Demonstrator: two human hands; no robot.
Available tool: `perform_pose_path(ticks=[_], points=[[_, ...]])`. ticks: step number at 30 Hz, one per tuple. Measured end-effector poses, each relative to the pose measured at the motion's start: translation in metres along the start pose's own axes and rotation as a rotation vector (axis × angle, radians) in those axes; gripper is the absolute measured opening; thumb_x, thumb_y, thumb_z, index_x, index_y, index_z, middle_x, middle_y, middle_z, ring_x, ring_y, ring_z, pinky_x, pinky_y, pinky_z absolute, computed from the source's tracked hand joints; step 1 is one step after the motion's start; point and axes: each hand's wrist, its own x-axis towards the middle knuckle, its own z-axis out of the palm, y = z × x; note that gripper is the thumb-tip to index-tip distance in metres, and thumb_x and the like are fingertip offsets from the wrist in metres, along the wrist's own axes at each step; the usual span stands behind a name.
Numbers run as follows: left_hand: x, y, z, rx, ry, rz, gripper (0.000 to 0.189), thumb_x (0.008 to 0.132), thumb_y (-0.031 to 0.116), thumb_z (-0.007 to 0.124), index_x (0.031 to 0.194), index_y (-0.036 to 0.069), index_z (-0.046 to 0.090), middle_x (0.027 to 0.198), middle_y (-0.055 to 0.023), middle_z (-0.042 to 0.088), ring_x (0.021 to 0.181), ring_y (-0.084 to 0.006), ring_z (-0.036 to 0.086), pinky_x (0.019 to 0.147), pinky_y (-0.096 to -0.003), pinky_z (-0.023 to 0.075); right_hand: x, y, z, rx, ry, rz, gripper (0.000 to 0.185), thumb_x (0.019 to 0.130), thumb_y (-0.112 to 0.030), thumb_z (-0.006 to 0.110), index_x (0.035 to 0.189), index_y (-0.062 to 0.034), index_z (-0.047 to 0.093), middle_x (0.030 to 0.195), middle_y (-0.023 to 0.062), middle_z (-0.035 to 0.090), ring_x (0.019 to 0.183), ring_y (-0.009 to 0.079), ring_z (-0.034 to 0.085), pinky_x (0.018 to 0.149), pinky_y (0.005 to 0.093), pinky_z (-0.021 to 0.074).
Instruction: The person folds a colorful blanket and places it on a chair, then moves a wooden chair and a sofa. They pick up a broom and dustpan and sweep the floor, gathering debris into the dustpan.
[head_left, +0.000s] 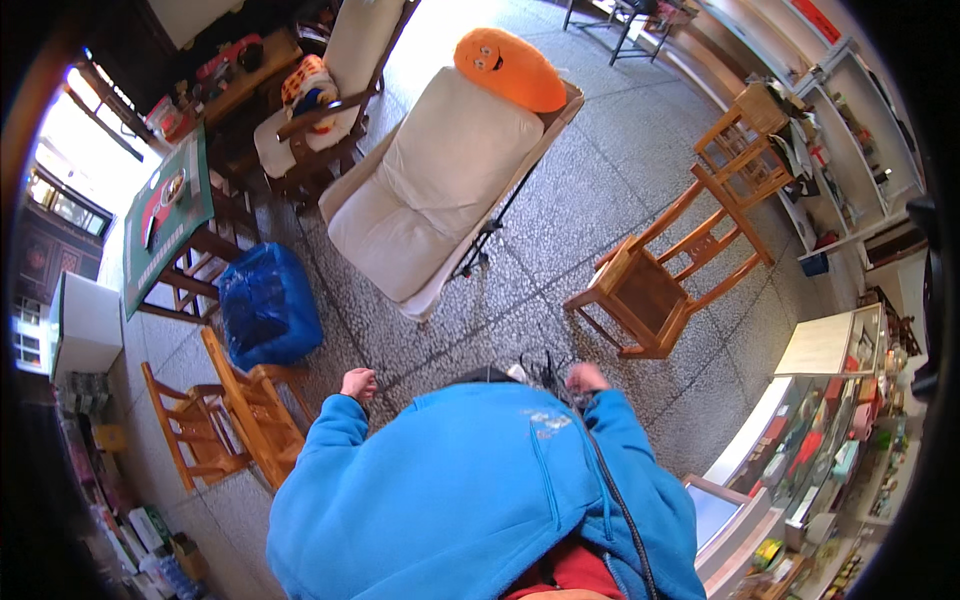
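Note:
My left hand (360, 383) hangs at my left side, its fingers loosely curled and no object visible in it. On the other side, my right hand (587, 378) is near dark cords that dangle before my blue jacket (465, 465); whether it holds them cannot be told. Ahead of me stands a padded recliner (442, 172) with a beige cushion. An orange plush pillow (510, 69) with a smiling face lies across its far end.
Right of the recliner stands a wooden chair (652, 289). To the left are a blue plastic-covered bundle (271, 304), wooden chairs (262, 420) and a green-covered table (172, 225). A glass display case (795, 442) lines the right side.

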Motion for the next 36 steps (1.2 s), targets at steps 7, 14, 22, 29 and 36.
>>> perform_pose_path(ticks=[7,14,22,29,36], points=[[-0.009,-0.023,0.027,-0.069,0.267,-0.299,0.037,0.094,0.026,0.054,0.121,0.002,0.054,0.106,-0.0184,0.062,0.080,-0.0293,0.062,0.063,-0.0449,0.0530,0.029,-0.158,-0.137,0.542,0.198,-0.132,0.017,0.093,-0.022,0.055,0.104,-0.0096,0.054,0.083,0.0094,0.062,0.073,0.0256,0.063,0.067,0.0426,0.0544],[0.092,0.060,0.119,-0.125,0.138,-0.229,0.021,0.091,0.024,0.058,0.098,0.004,0.057,0.083,-0.0105,0.061,0.063,-0.0215,0.057,0.056,-0.0375,0.0494,0.094,-0.323,-0.167,0.587,0.082,-0.304,0.013,0.094,-0.021,0.054,0.101,-0.0095,0.054,0.085,0.0081,0.059,0.077,0.0252,0.062,0.070,0.0426,0.0545],[0.189,0.164,0.241,0.034,-0.111,-0.015,0.020,0.088,0.022,0.055,0.093,0.003,0.060,0.072,-0.0053,0.057,0.052,-0.0138,0.053,0.038,-0.0263,0.0360,0.142,-0.522,-0.174,0.282,0.121,-0.480,0.056,0.088,-0.019,0.062,0.135,-0.0056,0.036,0.109,0.0119,0.054,0.091,0.0307,0.061,0.074,0.0437,0.0544],[0.224,0.173,0.301,-0.169,-0.109,-0.349,0.073,0.094,0.057,0.042,0.136,-0.003,0.039,0.126,-0.0249,0.053,0.104,-0.0388,0.060,0.079,-0.0517,0.0522,0.176,-0.658,-0.216,0.206,0.161,-0.580,0.069,0.089,-0.026,0.065,0.143,-0.0066,0.027,0.130,0.0144,0.046,0.102,0.0312,0.057,0.077,0.0430,0.0536],[0.267,0.163,0.364,-0.957,0.006,-0.389,0.075,0.094,0.060,0.042,0.141,0.005,0.028,0.139,-0.0219,0.039,0.122,-0.0427,0.045,0.096,-0.0629,0.0387,0.223,-0.742,-0.227,-0.360,-0.134,-0.660,0.037,0.091,-0.025,0.059,0.125,-0.0120,0.053,0.112,0.0017,0.061,0.097,0.0191,0.063,0.079,0.0390,0.0523]])
